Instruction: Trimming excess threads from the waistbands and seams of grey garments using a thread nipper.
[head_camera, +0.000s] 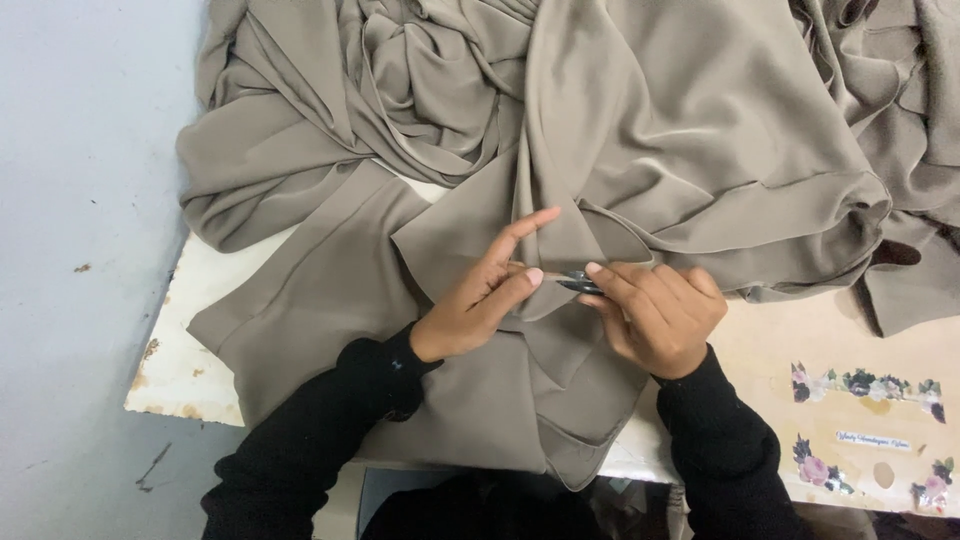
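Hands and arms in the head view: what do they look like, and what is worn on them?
Both arms wear long black sleeves that reach the wrists, with the cuffs slightly bunched. The left hand and right hand are bare: no gloves, and no rings or watch that can be seen. The fingernails look short and unpainted. The left sleeve shows one tiny pale speck near the cuff.

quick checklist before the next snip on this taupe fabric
1. Small dark metal snips gripped in right hand: ok.
2. Left hand pinching the taupe draped fabric edge beside the blades: ok.
3. Left fingertips away from the blades: not ok, very close.
4. Thread to cut visible: cannot tell.
5. Fabric resting on the worn white table: ok.
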